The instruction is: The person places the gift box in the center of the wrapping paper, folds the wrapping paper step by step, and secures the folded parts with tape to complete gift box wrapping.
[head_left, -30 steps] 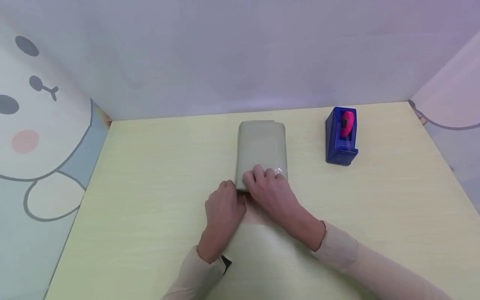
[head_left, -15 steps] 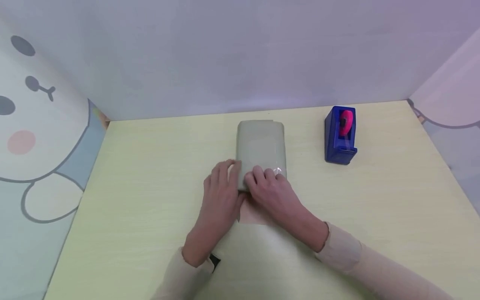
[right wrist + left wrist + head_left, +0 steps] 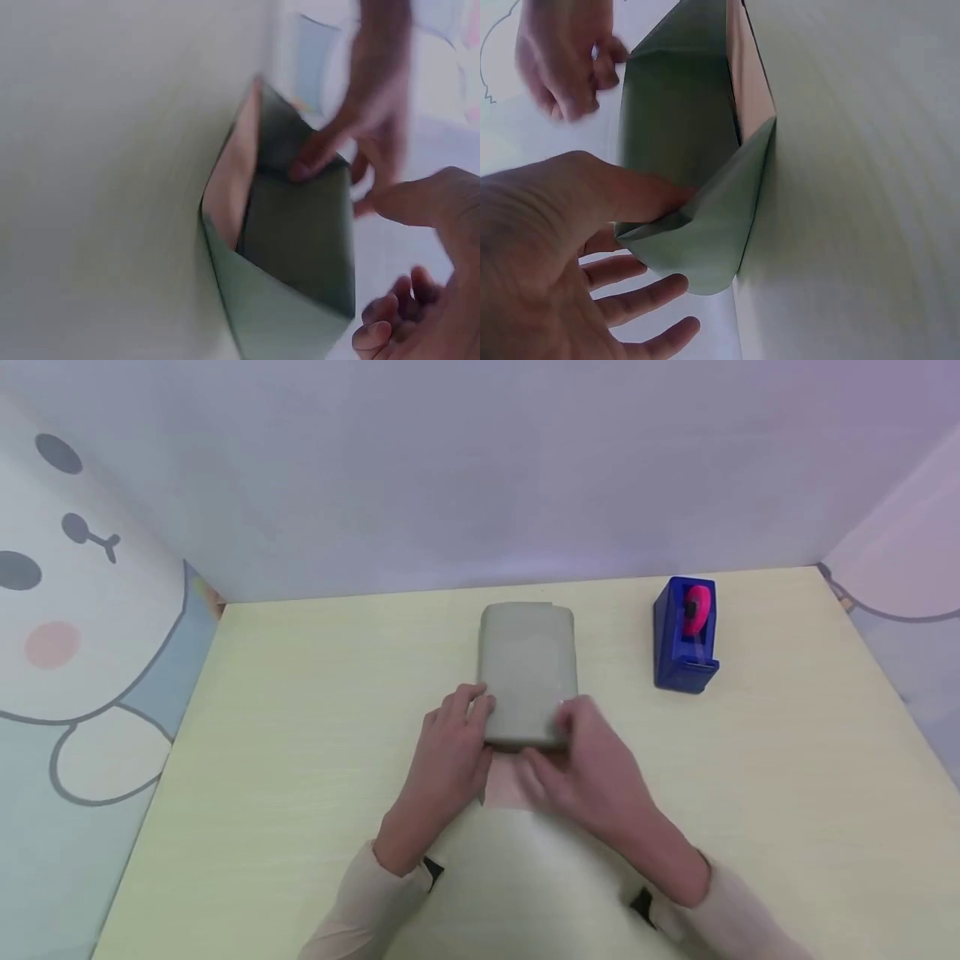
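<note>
A box-shaped parcel (image 3: 527, 668) in grey-green wrapping paper lies mid-table, its near end partly folded. A flap (image 3: 751, 86) with a pink inner face extends from the end's bottom along the table. My left hand (image 3: 450, 747) holds the parcel's left near corner; its thumb (image 3: 641, 193) presses into the side fold, the other fingers spread along the outside. My right hand (image 3: 600, 768), blurred, is at the right near corner, holding nothing. Its fingers (image 3: 405, 300) are loosely curled, and its thumb points across near the paper's upper edge.
A blue tape dispenser (image 3: 682, 639) with a pink tape core stands at the back right of the pale wooden table (image 3: 322, 677). A plain wall (image 3: 517, 477) rises behind the table, and a cartoon-printed panel (image 3: 82, 610) borders it at left.
My left hand has lifted its fingers onto the parcel's left side from lower down. My right hand has let go of the near edge and moved right.
</note>
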`<action>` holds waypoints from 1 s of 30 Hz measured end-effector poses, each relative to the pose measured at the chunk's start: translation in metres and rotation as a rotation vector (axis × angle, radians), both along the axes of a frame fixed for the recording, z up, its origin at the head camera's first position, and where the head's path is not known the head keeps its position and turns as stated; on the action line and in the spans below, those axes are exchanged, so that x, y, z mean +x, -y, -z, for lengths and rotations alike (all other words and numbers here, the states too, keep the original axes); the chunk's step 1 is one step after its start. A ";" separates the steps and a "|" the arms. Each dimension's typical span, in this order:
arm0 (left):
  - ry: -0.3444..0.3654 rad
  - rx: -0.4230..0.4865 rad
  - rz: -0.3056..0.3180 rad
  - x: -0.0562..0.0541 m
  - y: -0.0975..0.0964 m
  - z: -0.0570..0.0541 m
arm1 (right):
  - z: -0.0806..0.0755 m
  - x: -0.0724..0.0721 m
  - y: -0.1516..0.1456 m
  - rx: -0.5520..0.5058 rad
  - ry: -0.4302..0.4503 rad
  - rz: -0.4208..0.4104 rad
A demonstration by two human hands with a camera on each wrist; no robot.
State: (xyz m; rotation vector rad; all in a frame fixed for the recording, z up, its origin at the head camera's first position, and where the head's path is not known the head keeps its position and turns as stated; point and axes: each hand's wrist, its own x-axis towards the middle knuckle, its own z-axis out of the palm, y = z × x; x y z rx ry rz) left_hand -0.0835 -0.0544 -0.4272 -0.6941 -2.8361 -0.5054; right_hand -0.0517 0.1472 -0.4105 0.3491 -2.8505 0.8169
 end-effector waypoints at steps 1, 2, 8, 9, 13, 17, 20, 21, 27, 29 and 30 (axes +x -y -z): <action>-0.005 -0.003 0.004 0.000 -0.001 0.000 | -0.001 0.007 -0.006 -0.094 0.064 0.072; -0.010 -0.005 0.006 0.000 -0.002 0.000 | -0.002 0.013 -0.011 -0.150 0.130 0.130; -0.016 -0.008 -0.012 0.001 -0.002 0.001 | 0.015 0.018 -0.020 -0.068 0.435 0.240; -0.009 -0.007 -0.013 0.001 -0.002 0.002 | 0.018 0.016 -0.019 -0.051 0.437 0.239; 0.012 0.036 -0.004 0.001 -0.004 0.007 | 0.024 0.006 -0.016 0.011 0.428 0.262; 0.044 0.089 -0.007 0.001 -0.008 0.012 | 0.027 -0.001 -0.014 0.042 0.446 0.280; 0.055 0.081 -0.038 0.002 -0.012 0.014 | 0.025 0.001 -0.013 0.059 0.440 0.293; 0.052 0.068 -0.049 0.002 -0.013 0.014 | 0.022 0.004 -0.013 0.077 0.430 0.300; -0.062 -0.035 -0.070 0.003 -0.019 0.013 | -0.008 0.044 0.005 0.247 0.193 0.191; -0.104 -0.059 -0.083 0.004 -0.020 0.012 | -0.007 0.050 0.014 0.302 0.077 0.040; -0.111 -0.065 -0.088 0.004 -0.020 0.012 | -0.005 0.051 0.018 0.325 0.029 -0.037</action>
